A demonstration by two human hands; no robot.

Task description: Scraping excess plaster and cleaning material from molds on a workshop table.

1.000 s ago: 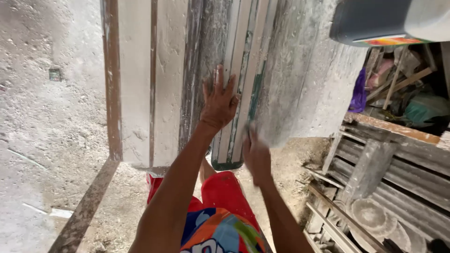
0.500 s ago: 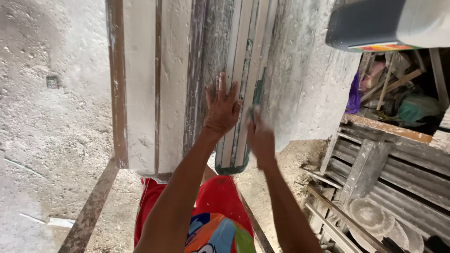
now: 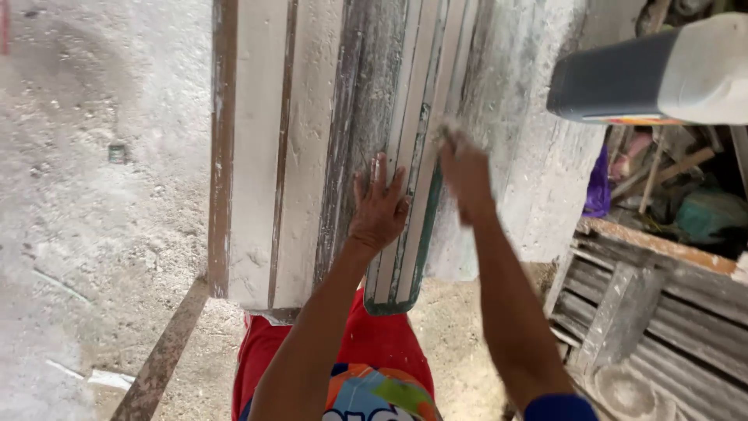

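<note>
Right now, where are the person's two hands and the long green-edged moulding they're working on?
left hand (image 3: 379, 206): head view, back of the hand, flat on the moulding.
right hand (image 3: 466, 173): head view, back of the blurred hand.
moulding (image 3: 397, 292): head view, its rounded near end.

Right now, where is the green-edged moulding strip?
In the head view, centre: the green-edged moulding strip lies on the white slab, between the left hand and right hand.

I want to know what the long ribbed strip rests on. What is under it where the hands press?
Under the ribbed strip lies a dusty white slab. The left hand lies flat on the strip; the right hand rubs its edge. Whatever supports the slab is hidden.
</note>
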